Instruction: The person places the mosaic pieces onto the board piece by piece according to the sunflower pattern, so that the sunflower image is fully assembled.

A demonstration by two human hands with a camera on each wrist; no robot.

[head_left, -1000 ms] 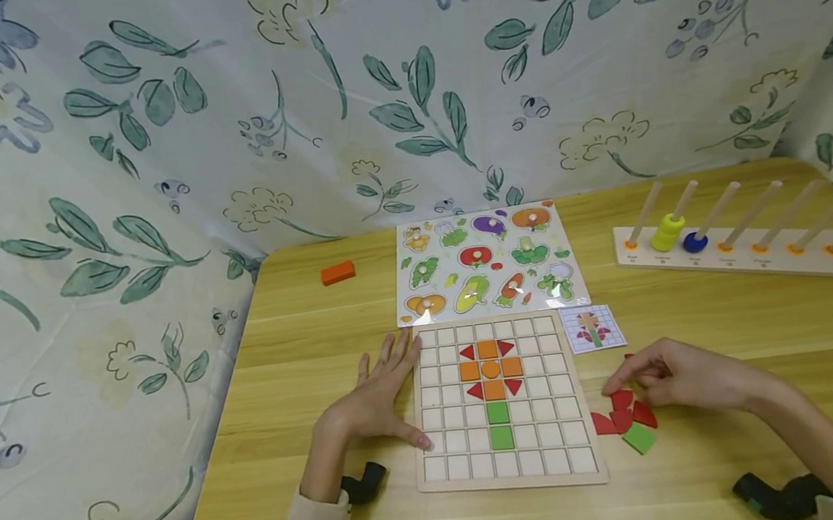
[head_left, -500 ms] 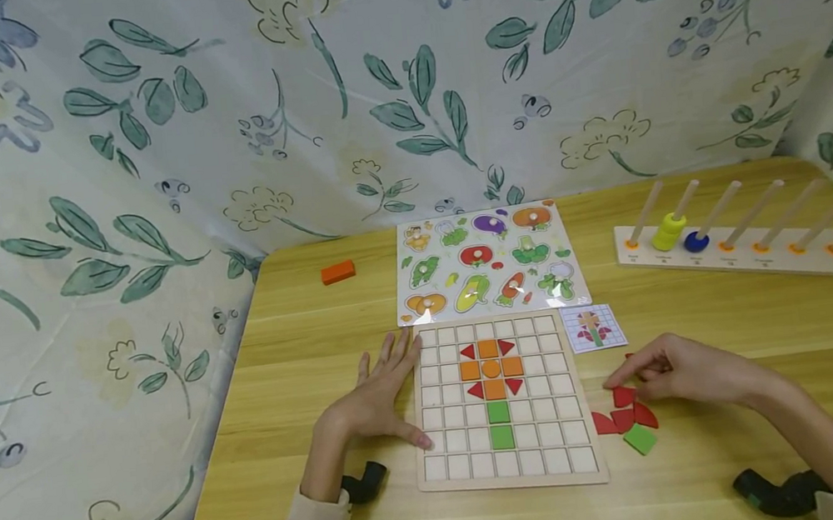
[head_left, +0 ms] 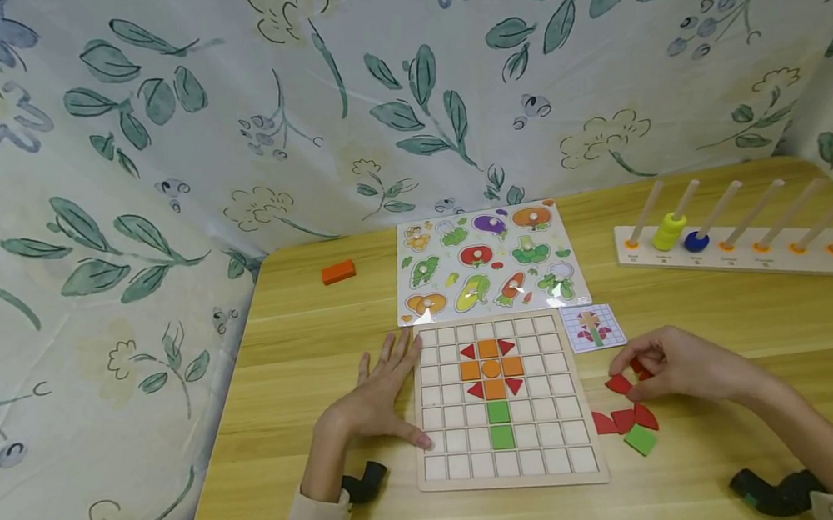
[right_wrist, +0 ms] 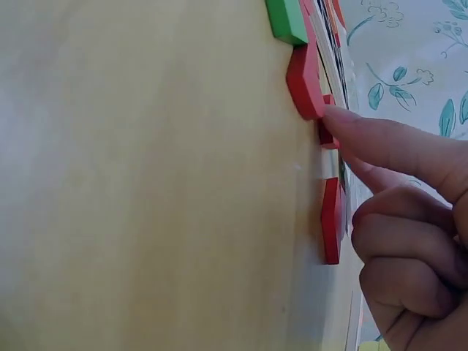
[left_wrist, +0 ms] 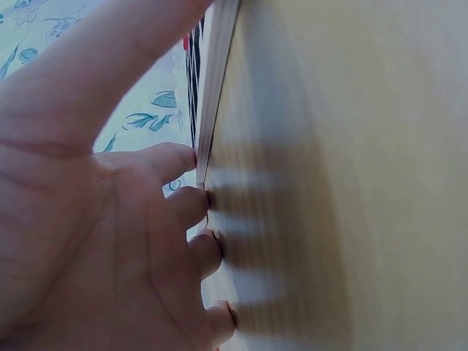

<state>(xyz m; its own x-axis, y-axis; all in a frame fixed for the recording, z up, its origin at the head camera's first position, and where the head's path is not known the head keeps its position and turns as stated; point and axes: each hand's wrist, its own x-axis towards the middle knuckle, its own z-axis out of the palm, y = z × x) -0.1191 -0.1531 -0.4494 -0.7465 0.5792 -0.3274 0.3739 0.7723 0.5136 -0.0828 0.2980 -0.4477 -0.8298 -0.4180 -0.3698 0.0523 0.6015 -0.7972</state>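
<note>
My left hand (head_left: 379, 399) lies with spread fingers along the left edge of a wooden grid board (head_left: 458, 475), thumb on its rim. Orange, red and green tiles form a flower in the board's cells, with a green square (head_left: 502, 437) lowest in the stem. Right of the board, my right hand (head_left: 678, 364) pinches a red quarter-circle tile (head_left: 618, 384) between thumb and index finger, its other fingers curled. Another red tile (right_wrist: 333, 221) sits beneath those fingers. Several red tiles (head_left: 623, 420) and a loose green tile (head_left: 640, 440) lie just nearer me.
A flower pattern card (head_left: 593, 328) lies at the board's upper right corner. Behind the board is a vegetable puzzle (head_left: 443, 276). A peg stand (head_left: 785, 259) with yellow and blue rings stands back right. An orange block (head_left: 338, 272) lies back left, before a leafy cloth (head_left: 346, 149).
My right hand has taken a red tile from the top of the cluster and drawn it slightly away from the others. The left hand has stayed in place.
</note>
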